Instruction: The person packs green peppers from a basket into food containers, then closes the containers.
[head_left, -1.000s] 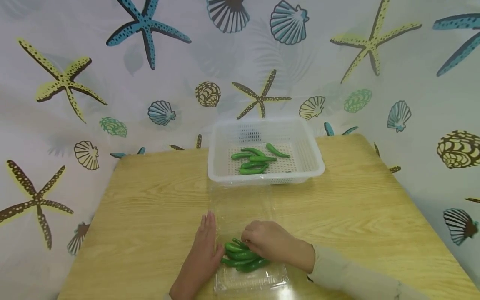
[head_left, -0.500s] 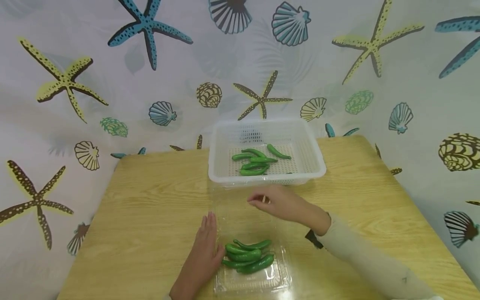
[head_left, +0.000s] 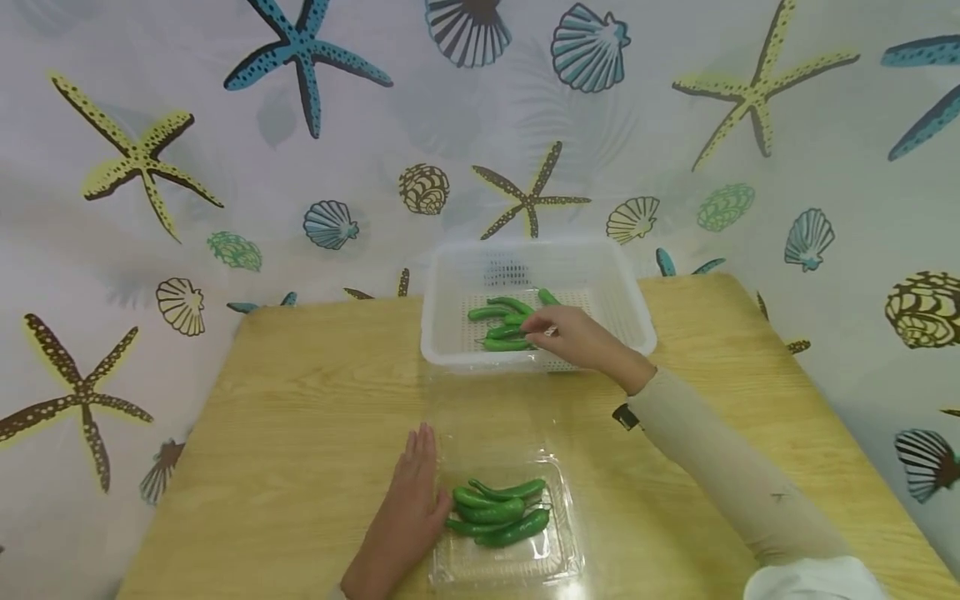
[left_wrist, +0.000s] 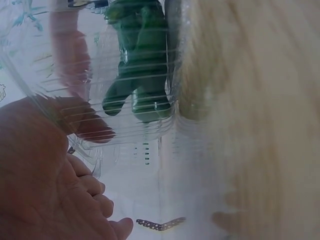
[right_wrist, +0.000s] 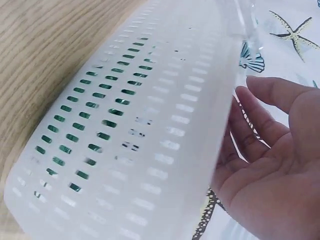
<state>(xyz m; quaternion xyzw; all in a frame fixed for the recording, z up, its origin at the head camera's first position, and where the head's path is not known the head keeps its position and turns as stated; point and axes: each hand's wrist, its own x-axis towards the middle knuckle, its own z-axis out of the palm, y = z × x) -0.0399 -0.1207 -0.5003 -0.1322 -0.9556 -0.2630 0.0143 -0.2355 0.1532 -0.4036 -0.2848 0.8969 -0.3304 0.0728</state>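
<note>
My left hand [head_left: 405, 508] lies along the left side of a clear plastic clamshell box [head_left: 566, 550], fingers straight and thumb against its wall. Several green chili peppers [head_left: 498, 510] lie together in the box. Through the box's ridged wall the left wrist view shows those peppers [left_wrist: 142, 60] beyond the thumb. My right hand [head_left: 573, 336] is over the front rim of a white plastic basket [head_left: 450, 358]. Its fingers are loosely bent above more green chili peppers [head_left: 504, 332], partly hidden by the hand. In the right wrist view, thumb and fingers stand apart with nothing visible between them.
The box's clear lid [head_left: 487, 400] lies folded back flat between box and basket, its far end by the basket's front. A wood-grain table [head_left: 315, 400] bears everything. Behind it hangs a cloth [head_left: 360, 133] printed with starfish and shells.
The right hand has left the peppers in the box and moved away over the lid to the basket. The left hand has stayed at the box's side.
</note>
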